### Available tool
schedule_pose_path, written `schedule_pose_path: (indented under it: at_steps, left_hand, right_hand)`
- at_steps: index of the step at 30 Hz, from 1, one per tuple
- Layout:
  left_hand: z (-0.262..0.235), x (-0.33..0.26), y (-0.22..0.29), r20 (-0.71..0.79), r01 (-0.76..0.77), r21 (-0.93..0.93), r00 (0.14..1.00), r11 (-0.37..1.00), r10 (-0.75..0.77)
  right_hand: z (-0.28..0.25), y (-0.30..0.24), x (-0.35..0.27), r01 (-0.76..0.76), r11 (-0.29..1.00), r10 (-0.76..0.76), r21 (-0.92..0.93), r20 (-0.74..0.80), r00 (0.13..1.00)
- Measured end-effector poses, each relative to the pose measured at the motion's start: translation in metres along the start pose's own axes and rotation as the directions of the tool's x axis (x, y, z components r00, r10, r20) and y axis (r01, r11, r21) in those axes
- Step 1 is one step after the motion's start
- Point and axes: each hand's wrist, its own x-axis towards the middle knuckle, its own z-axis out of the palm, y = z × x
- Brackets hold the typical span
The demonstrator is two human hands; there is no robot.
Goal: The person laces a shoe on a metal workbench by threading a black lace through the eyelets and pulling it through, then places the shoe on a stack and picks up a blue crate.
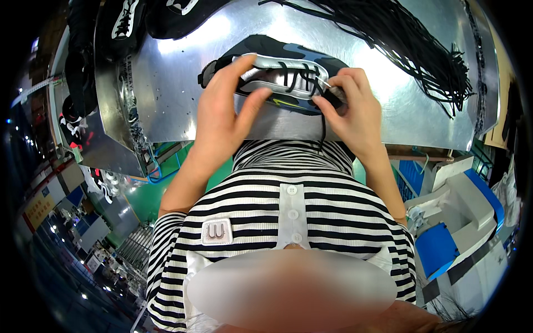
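Note:
A dark sneaker [327,61] with grey-blue patches, a yellow mark and a pale lining lies sideways on the metal table, its opening facing up. Black shoelace [288,77] crosses the opening in several loose rows, and one end hangs over the table's near edge. My left hand [225,105] holds the heel end, index finger on the far collar and thumb on the near one. My right hand [355,105] is closed at the toe end, fingers curled around a thin, shiny metal-looking tool [325,82] beside the front lace row. Its far end is hidden in the fingers.
A large bundle of black laces [400,44] spreads over the table's far right. More black shoes [183,16] stand at the far left. The shiny metal table [172,105] has raised side edges. A grey and blue plastic machine or bin [449,222] stands below right.

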Motion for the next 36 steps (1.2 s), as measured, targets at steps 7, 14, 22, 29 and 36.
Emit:
schedule_pose_path:
  at_steps: [7, 14, 22, 29, 36]
  left_hand:
    - [0.025, 0.01, 0.004, 0.008, -0.191, 0.415, 0.978, 0.89, 0.207]
    - [0.017, 0.035, -0.042, 0.074, 0.052, 0.136, 0.995, 0.989, -0.063]
    - [0.015, 0.037, -0.036, -0.027, -0.051, 0.247, 0.998, 0.968, 0.059]
    - [0.015, 0.036, -0.005, -0.154, -0.14, 0.036, 0.977, 0.989, 0.144]
    - [0.026, 0.038, -0.024, -0.055, -0.191, 0.333, 0.974, 0.923, 0.221]
  right_hand:
    - [0.012, 0.004, 0.024, -0.122, 0.955, 0.132, 0.271, -0.02, 0.991]
    - [0.003, -0.028, -0.013, 0.433, 0.89, -0.456, 0.147, 0.245, 0.855]
    - [0.023, -0.014, -0.019, -0.098, 0.958, 0.032, 0.269, 0.24, 0.97]
    - [0.04, -0.012, 0.021, -0.295, 0.755, 0.19, 0.585, 0.235, 0.953]
    - [0.037, -0.009, -0.021, -0.162, 0.848, -0.093, 0.505, 0.443, 0.892]
